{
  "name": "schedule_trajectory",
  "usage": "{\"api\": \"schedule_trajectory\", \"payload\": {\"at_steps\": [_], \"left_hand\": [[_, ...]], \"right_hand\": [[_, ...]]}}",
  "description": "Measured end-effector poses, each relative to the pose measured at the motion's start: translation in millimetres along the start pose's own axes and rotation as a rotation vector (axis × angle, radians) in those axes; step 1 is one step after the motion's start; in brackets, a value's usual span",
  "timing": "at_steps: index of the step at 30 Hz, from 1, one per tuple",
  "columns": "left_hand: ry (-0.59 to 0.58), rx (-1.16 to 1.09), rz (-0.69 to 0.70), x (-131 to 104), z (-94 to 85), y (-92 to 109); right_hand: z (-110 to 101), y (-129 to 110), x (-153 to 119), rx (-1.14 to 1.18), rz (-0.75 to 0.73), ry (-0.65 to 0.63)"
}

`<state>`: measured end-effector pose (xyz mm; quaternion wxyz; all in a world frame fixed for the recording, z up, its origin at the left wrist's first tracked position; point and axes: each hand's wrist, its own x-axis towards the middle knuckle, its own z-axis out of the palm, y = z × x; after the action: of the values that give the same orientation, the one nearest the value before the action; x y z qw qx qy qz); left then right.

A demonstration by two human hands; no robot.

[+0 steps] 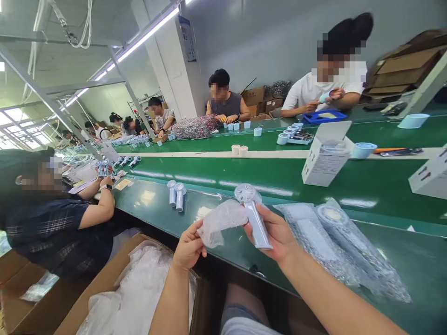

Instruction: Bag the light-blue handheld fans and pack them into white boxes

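My left hand [190,245] pinches one end of a clear plastic bag [223,221], which stretches across to the device in my right hand. In my right hand [274,230] is a light blue handheld fan [257,223], its round head up and its handle slanting down. Two more fans [177,194] rest on the dark green table edge, left of my hands. To the right, bagged fans [335,242] lie side by side in clear wrap.
An open carton [118,279] of clear bags stands at lower left, near a seated person [56,218]. A green conveyor [209,170] runs beyond the table, with a white box [326,156] on it. People work on the far side.
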<state>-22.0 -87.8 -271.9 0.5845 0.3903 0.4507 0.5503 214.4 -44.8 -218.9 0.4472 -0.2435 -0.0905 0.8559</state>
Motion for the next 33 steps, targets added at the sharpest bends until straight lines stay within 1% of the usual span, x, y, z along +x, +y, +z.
{"api": "schedule_trajectory", "payload": {"at_steps": [3,6,7,8,9,10,11,12,13,14,15,17,18,19,20,21,23,24,26,28,31,33], "left_hand": [[0.21,0.423,0.216,6.6,-3.3,11.8],[0.414,0.761,0.469,10.2,-11.6,30.6],[0.481,0.87,0.524,11.2,-12.8,35.8],[0.546,0.971,0.553,12.6,-12.2,39.4],[0.596,1.054,0.546,14.4,-9.5,41.1],[0.619,1.108,0.506,16.6,-4.8,40.8],[0.604,1.128,0.441,19.0,1.6,38.6],[0.55,1.116,0.371,21.4,9.3,34.9],[0.458,1.077,0.306,23.4,17.3,30.3],[0.338,1.021,0.257,24.7,24.9,25.5],[0.199,0.957,0.225,25.1,31.3,21.3],[-0.072,0.832,0.192,23.8,38.6,16.1],[-0.175,0.782,0.177,22.4,39.4,15.6],[-0.244,0.743,0.162,20.8,38.8,16.3],[-0.266,0.714,0.148,19.1,37.4,17.8],[-0.246,0.698,0.139,17.2,35.8,19.8],[-0.13,0.728,0.173,12.0,33.7,23.8],[-0.061,0.764,0.231,8.4,33.8,25.0],[0.049,0.831,0.398,-0.6,35.9,25.5],[0.107,0.84,0.542,-10.9,38.7,23.0],[0.171,0.806,0.641,-24.6,40.7,15.8],[0.2,0.828,0.737,-31.2,40.9,10.7]], "right_hand": [[10.4,-17.5,8.5,-0.08,0.016,0.016],[8.3,-33.1,13.8,-0.324,-0.09,0.071],[5.8,-35.4,11.8,-0.418,-0.129,0.084],[2.6,-35.2,7.2,-0.505,-0.147,0.08],[-0.8,-32.0,0.4,-0.575,-0.137,0.047],[-4.5,-26.0,-8.0,-0.628,-0.097,-0.013],[-8.1,-17.5,-17.1,-0.665,-0.032,-0.091],[-11.5,-7.3,-25.5,-0.686,0.038,-0.168],[-14.7,3.4,-32.4,-0.699,0.104,-0.224],[-17.4,13.4,-36.8,-0.705,0.147,-0.249],[-19.7,21.7,-38.7,-0.704,0.169,-0.247],[-23.2,31.0,-35.6,-0.678,0.176,-0.225],[-24.3,32.0,-32.2,-0.666,0.18,-0.231],[-24.8,31.3,-28.6,-0.664,0.191,-0.25],[-24.9,29.6,-25.5,-0.673,0.201,-0.265],[-24.6,27.7,-23.3,-0.697,0.206,-0.265],[-23.4,24.9,-22.2,-0.76,0.171,-0.209],[-22.9,24.4,-22.8,-0.783,0.145,-0.165],[-23.0,24.7,-25.3,-0.779,0.117,-0.101],[-24.8,25.4,-27.4,-0.73,0.132,-0.081],[-29.0,25.7,-28.2,-0.671,0.133,-0.091],[-31.0,26.1,-28.0,-0.664,0.114,-0.095]]}}
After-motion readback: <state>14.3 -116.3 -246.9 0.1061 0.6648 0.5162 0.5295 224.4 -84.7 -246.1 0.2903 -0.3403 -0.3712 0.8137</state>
